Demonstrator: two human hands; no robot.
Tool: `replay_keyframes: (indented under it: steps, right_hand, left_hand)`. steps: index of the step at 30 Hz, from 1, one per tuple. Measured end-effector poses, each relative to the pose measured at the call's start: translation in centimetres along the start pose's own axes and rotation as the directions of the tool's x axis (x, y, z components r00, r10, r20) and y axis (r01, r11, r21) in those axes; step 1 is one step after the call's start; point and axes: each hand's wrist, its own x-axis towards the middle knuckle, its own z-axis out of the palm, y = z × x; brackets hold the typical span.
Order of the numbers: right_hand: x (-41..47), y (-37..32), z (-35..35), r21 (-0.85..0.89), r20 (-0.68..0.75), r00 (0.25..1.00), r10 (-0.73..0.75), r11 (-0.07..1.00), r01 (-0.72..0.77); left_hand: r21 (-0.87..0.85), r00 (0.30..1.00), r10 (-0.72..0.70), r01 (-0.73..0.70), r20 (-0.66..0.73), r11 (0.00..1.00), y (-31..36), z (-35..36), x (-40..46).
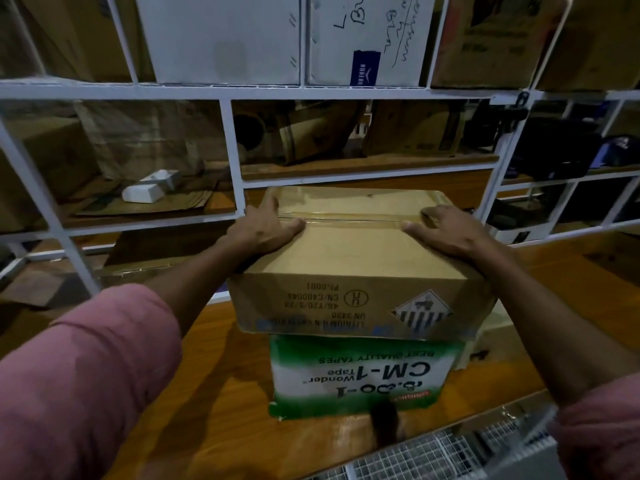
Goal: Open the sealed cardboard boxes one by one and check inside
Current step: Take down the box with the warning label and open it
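A brown cardboard box (353, 258) with a hazard diamond label on its near side sits on top of a green and white tape box (349, 375). Clear tape runs along the brown box's top seam, which is closed. My left hand (266, 226) lies on the top left edge of the brown box, thumb along the seam. My right hand (450, 232) rests on the top right edge, fingers spread toward the tape. Both hands press on the box from either side.
The boxes stand on a wooden shelf (214, 403) inside a white metal rack (235, 168). Behind are more cardboard boxes, a small white carton (149, 188), and two white boxes (225, 39) above. A wire mesh panel (450, 452) lies at the near edge.
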Motion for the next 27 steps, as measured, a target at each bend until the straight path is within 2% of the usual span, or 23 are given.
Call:
replay_keyframes:
  steps: [2, 4, 5, 7, 9, 11, 14, 19, 25, 27]
  right_hand:
    - [0.1, -0.4, -0.5, 0.050, -0.086, 0.996, -0.038, 0.998, 0.043]
    - [0.2, -1.3, -1.1, 0.119, -0.201, 0.977, -0.070, 0.988, 0.096]
    - [0.2, -1.9, -1.4, 0.175, -0.268, 0.961, -0.066, 0.978, 0.116]
    - [0.3, -3.3, -1.5, 0.309, -0.400, 0.915, -0.041, 0.934, 0.177]
    - [0.0, -4.4, -1.1, 0.420, -0.493, 0.870, -0.004, 0.875, 0.242]
    - [-0.3, -4.9, -0.2, 0.469, -0.557, 0.830, 0.024, 0.834, 0.290]
    - [-0.9, -4.2, 2.3, 0.443, -0.622, 0.782, 0.022, 0.834, 0.328]
    - [-2.3, -2.5, 7.0, 0.305, -0.664, 0.745, -0.072, 0.883, 0.357]
    - [-3.7, -1.9, 7.6, 0.239, -0.701, 0.707, -0.093, 0.904, 0.355]
    - [-4.3, -1.8, 7.8, 0.213, -0.711, 0.696, -0.105, 0.910, 0.355]
  left_hand:
    - [0.000, 0.996, 0.026, -0.026, -0.091, 1.000, -0.2, -0.9, -0.7]
    - [0.007, 0.967, 0.057, -0.058, -0.249, 0.998, -0.2, -2.2, -1.7]
    - [-0.004, 0.935, 0.074, -0.080, -0.347, 0.997, -0.1, -2.9, -2.1]
    - [-0.040, 0.828, 0.106, -0.153, -0.551, 0.987, -0.4, -3.8, -2.8]
    - [-0.066, 0.730, 0.144, -0.250, -0.668, 0.966, -1.0, -3.6, -3.3]
    - [-0.146, 0.709, 0.124, -0.308, -0.694, 0.940, -2.0, -2.7, -3.8]
    - [-0.232, 0.703, 0.040, -0.288, -0.710, 0.929, -3.7, -1.3, -4.6]
    - [-0.154, 0.752, 0.114, -0.277, -0.649, 0.949, -4.8, 0.3, -6.1]
    - [-0.119, 0.715, 0.087, -0.232, -0.694, 0.965, -4.1, -0.6, -7.1]
    - [-0.069, 0.708, 0.125, -0.239, -0.695, 0.969, -4.4, -1.1, -7.7]
